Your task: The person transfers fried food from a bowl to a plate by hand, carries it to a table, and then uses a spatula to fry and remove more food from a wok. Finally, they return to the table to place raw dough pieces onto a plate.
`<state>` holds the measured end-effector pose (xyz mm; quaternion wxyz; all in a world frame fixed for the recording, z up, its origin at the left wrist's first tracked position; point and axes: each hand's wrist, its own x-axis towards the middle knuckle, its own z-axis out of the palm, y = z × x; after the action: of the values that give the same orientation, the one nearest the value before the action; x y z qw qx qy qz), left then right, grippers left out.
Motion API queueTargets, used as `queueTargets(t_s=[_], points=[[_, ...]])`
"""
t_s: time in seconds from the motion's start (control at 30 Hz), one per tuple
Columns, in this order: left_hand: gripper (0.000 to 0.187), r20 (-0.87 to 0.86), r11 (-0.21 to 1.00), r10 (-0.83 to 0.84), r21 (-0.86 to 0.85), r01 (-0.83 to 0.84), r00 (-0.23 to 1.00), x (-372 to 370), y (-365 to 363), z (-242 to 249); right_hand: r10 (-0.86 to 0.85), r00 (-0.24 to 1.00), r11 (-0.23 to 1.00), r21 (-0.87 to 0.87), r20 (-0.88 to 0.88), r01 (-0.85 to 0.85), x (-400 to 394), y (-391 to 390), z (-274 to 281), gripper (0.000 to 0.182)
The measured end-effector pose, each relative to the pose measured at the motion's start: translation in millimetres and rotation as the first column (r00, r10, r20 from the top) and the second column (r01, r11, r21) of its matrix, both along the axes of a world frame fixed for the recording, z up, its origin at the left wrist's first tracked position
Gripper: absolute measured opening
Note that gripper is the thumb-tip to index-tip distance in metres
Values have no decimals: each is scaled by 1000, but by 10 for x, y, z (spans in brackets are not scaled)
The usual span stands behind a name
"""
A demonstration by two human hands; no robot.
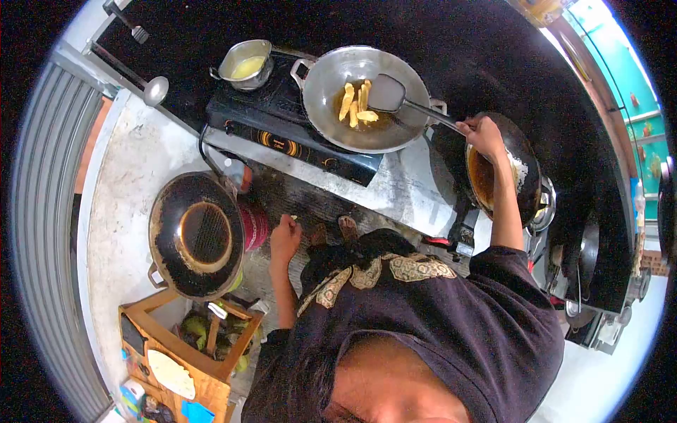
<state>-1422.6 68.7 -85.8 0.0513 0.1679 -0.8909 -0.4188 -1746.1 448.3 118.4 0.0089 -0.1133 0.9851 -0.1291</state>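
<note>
My right hand (485,139) is closed around the handle of a spatula (388,93). Its broad grey blade rests inside a silver wok (321,81), touching or just beside several golden fried strips (352,106) lying in shallow oil. The wok sits on the right part of a black gas stove (282,141). My left hand (285,240) hangs low above the floor, away from the stove, with its fingers curled together. A tiny pale bit shows at the fingertips, too small to name.
A small pot (246,65) of yellowish liquid stands on the stove's left part. One dark wok (197,236) lies at the left; another dark pan (502,169) is below my right forearm. A wooden crate (141,308) stands lower left. A ladle (156,91) hangs at upper left.
</note>
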Motion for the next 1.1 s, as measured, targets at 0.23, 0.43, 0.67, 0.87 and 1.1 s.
queueTargets(t_s=[0.23, 0.43, 0.67, 0.87, 1.1], points=[[19, -30, 991, -128, 20, 129, 991, -131, -183, -114, 18, 988, 990, 143, -152, 4, 159, -205, -186, 29], [20, 75, 982, -190, -4, 191, 979, -174, -302, -39, -64, 994, 991, 111, -88, 74, 320, -171, -384, 28], [21, 80, 970, -240, -14, 241, 968, -191, -539, -143, -60, 998, 997, -49, -21, 59, 730, -289, -83, 30], [21, 111, 959, -270, 118, 258, 956, -256, -550, -146, -128, 982, 985, 96, -142, 142, 371, -156, -334, 29], [23, 50, 966, -247, 94, 242, 968, -143, -510, -268, -221, 968, 954, 181, -121, 240, -463, -166, -441, 34]])
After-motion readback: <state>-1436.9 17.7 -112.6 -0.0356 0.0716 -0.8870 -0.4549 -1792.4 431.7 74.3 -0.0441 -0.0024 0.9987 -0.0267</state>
